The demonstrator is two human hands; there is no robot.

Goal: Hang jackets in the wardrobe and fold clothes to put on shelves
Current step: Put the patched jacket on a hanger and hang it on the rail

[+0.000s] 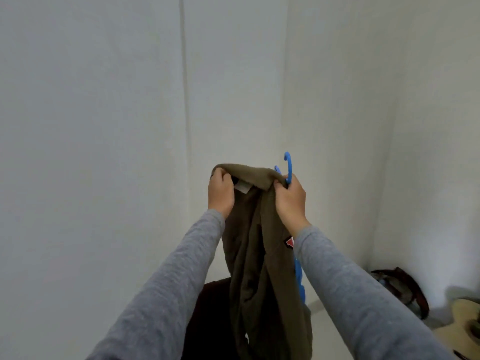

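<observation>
Hanging mid-air, an olive jacket (255, 255) is gripped by left hand (220, 194); collar and blue hanger (288, 168) are clamped by right hand (291, 201).

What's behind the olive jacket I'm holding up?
A blue hanger: its hook rises above the collar and part shows lower right. The olive jacket hides the rest.

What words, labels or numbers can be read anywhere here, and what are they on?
No text is readable.
Pale neck tag inside the olive jacket collar: too blurred to read.
Red and white patch on the jacket: partly hidden behind a grey sleeve, unreadable.
</observation>
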